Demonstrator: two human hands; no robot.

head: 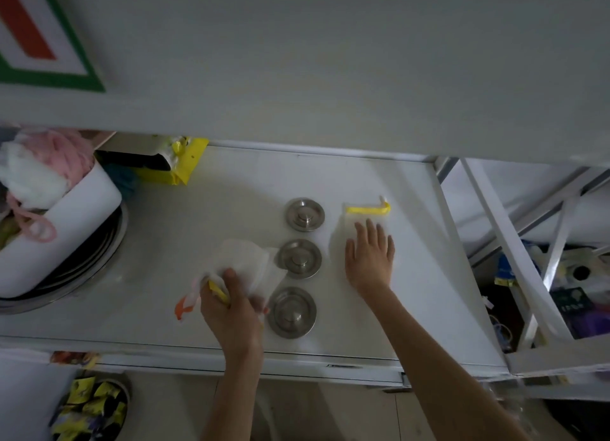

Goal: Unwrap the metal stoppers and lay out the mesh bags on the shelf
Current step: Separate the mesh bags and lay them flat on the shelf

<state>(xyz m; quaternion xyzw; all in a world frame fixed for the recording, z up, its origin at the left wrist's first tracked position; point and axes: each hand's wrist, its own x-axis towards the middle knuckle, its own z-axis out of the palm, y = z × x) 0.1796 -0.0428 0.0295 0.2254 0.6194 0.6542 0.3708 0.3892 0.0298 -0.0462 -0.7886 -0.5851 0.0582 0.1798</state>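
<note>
Three round metal stoppers stand in a column on the white shelf (185, 229): the far one (304, 214), the middle one (299, 258) and the near one (291, 312). Right of them a white mesh bag with a yellow top band (343, 239) lies flat, and my right hand (370, 255) rests palm down on it with fingers spread. My left hand (231, 303) grips a bunch of white mesh bags (242, 261) with yellow and orange bands, just left of the stoppers.
A white tub (71, 234) stuffed with pink and white mesh sits on stacked metal basins at the left. A yellow packet (180, 161) lies at the back left. A white bin of mixed items (574, 285) stands to the right. An upper shelf overhangs.
</note>
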